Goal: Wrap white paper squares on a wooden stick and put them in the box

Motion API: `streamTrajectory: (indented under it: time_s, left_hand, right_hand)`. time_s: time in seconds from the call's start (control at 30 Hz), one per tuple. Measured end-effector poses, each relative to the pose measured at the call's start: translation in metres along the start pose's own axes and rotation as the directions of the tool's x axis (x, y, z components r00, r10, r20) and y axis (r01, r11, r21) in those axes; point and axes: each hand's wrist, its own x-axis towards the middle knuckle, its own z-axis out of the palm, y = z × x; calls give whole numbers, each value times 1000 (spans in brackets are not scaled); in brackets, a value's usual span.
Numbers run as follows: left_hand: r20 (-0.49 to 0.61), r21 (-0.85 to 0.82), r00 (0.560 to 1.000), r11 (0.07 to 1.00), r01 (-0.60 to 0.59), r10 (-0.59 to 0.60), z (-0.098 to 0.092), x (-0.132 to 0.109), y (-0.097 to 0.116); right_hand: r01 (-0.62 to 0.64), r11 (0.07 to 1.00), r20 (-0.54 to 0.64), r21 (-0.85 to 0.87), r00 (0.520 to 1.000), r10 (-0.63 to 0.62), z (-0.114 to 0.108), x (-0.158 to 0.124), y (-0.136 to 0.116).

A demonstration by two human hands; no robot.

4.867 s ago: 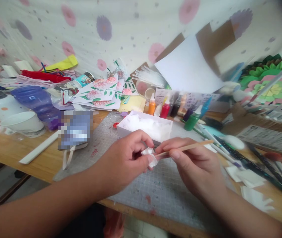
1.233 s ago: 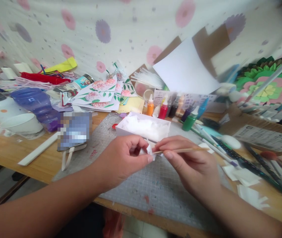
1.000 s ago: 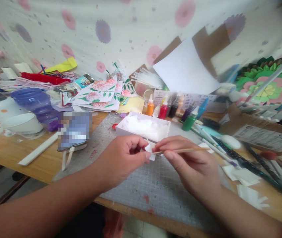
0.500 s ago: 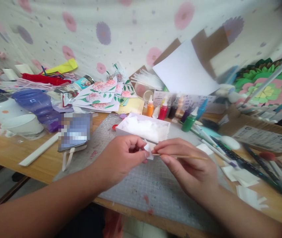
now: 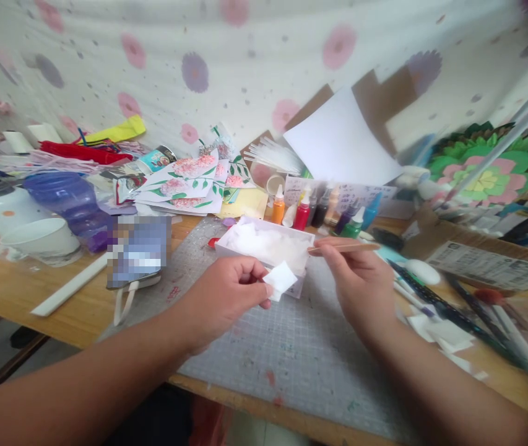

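My left hand (image 5: 226,294) pinches a small white paper square (image 5: 280,279) between thumb and fingers, just in front of a white box (image 5: 264,246) filled with white paper pieces. My right hand (image 5: 361,282) is closed on a thin wooden stick (image 5: 343,247), held level above the box's right end. Both hands hover over a grey gridded cutting mat (image 5: 291,353).
Small paint bottles (image 5: 301,210) stand behind the box. Pens and brushes (image 5: 454,306) and white paper scraps (image 5: 444,331) lie on the right. A white cup (image 5: 43,238), a purple bottle (image 5: 71,198) and flower cards (image 5: 187,179) are at the left and back. Paper flowers (image 5: 486,176) are at the right.
The stick has come away from the paper: my right hand lifted it up and to the right, over the box. The paper square now lies flatter in my left fingers.
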Motion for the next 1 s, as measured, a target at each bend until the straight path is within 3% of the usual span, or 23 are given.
streamTrajectory:
  time_s: [0.13,0.27,0.4,0.5,0.77,1.0]
  left_hand:
    - [-6,-87,1000,996,-22,21,1,3,-4]
    - [-17,-137,1000,991,-9,7,1,4,-5]
    - [-9,-184,1000,983,-15,14,0,3,-5]
    - [-3,-192,999,981,-43,43,0,3,-4]
    - [26,-144,998,988,-54,58,1,4,-5]
    - [56,-133,997,990,-43,51,-1,3,-3]
  right_hand:
    - [33,999,2,-15,999,-33,1,2,9]
    - [155,985,-22,76,988,-154,-5,-1,-3]
    - [257,938,212,231,928,-307,-8,-9,-27]
    - [293,926,295,237,887,-356,-6,-13,-36]
    - [250,947,290,200,908,-301,0,-15,-33]
    - [94,956,236,279,958,-163,2,-14,-28]
